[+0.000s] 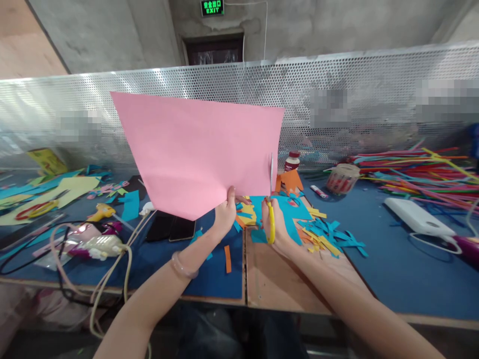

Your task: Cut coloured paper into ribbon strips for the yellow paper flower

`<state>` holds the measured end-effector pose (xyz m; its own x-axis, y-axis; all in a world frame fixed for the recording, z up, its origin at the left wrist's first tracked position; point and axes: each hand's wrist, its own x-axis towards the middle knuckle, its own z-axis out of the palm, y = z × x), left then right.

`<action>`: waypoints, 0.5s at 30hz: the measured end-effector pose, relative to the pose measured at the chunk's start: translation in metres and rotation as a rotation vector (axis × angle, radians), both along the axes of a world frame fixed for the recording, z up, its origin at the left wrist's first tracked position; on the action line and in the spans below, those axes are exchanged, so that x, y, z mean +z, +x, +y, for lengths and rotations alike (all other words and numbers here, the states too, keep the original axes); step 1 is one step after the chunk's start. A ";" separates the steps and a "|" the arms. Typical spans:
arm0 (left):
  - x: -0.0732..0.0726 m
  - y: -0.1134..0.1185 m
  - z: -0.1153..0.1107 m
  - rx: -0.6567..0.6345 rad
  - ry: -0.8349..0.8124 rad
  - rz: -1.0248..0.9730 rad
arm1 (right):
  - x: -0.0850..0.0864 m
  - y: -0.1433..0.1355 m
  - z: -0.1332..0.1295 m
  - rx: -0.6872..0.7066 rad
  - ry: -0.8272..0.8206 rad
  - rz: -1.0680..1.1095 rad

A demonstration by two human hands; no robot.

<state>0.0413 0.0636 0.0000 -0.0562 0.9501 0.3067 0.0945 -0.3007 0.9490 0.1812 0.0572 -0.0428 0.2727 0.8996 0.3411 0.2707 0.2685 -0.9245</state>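
The table (396, 279) is stretching across the view, its near edge running below both forearms. Above its middle, the pink paper sheet (202, 149) is standing nearly upright in the air, its top reaching in front of the perforated metal panel (377, 89). Multicolored pipe cleaners (415, 172) are lying heaped toward the table's far right corner. The left hand (225, 214) is holding the sheet; its grip is clamping the lower edge, the thumb pressing on the near face. The right hand (277, 222) is closing its grip around the yellow handle of the scissors (271, 219), below the sheet's lower right corner. The scissors are pointing upward, one blade showing before the sheet, near its right edge. On the table's right part, a white power bank (419, 218) is lying nearer than a tape roll (343, 178). Blue paper strips (333, 234) are scattering right of the right hand, and an orange paper strip (228, 259) is lying near the near edge.
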 end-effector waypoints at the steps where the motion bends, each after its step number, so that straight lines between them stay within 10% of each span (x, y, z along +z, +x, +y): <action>1: 0.001 0.000 0.000 0.012 0.003 0.023 | -0.001 0.001 0.001 -0.004 0.002 -0.005; 15: -0.006 0.005 0.002 -0.038 0.009 -0.099 | -0.009 0.003 0.006 -0.085 0.047 -0.118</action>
